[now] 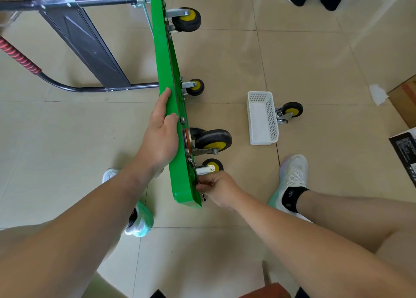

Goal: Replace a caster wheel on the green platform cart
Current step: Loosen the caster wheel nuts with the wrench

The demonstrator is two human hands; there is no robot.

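Head view: the green platform cart (171, 77) stands on its long edge on the tiled floor and runs from top centre to lower centre, wheels facing right.
Handle (85, 43): it lies folded out toward the upper left. It probably braces the cart against tipping that way, but it is a poor place to hold while working.
Left hand (161, 137): it lies along the cart's upper edge at mid-frame, fingers fairly straight and thumb lying on top of the edge, steadying the cart.
Cart handling: it looks stiff and fairly heavy, with smooth paint that may slip. Balanced on its edge it could topple, so the upper edge is the sensible hold.
Mounted casters (212, 141): four show along the underside. The rubber tyres look grippy, and a fork probably swivels if grabbed.
Right hand (219, 188): its fingers are curled and pinch a thin dark piece (199, 181) at the cart's near corner, just below the lowest caster.
White basket (262, 117): it sits centre right, well apart from the cart, and looks light and easily knocked.
Loose caster (290, 112): it lies just beside the basket's right wall, small enough for one hand.
Hidden: I cannot tell whether the pinched piece is a tool or a bolt. The mounting plates and bolts are seen edge-on. Part of the loose caster is behind the basket.
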